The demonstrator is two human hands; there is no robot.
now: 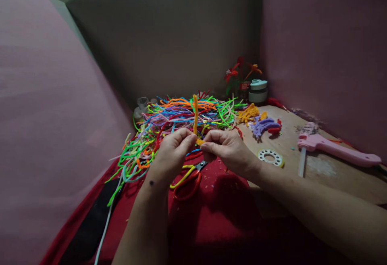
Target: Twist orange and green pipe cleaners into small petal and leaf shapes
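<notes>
An orange pipe cleaner (pixel 195 115) is pinched between both hands, one length standing upright and a short bent end running across between the fingertips. My left hand (pixel 179 146) grips it near the bend with thumb and forefinger. From the other side, my right hand (pixel 225 148) pinches the short end; its lower fingers are curled and partly hidden. Just below the hands, scissors (pixel 189 178) with one yellow and one red handle lie on the red cloth (pixel 208 220). Behind the hands spreads a large heap of many-coloured pipe cleaners (pixel 178 113).
At right, a wooden board (pixel 290 136) bears a pink glue gun (pixel 338 146), a round white disc with holes (pixel 270 158), and purple (pixel 264 128) and orange bent pieces (pixel 249 113). A lidded pot (pixel 258 91) and red flowers (pixel 232 73) stand behind. A black flat object (pixel 90 224) lies left.
</notes>
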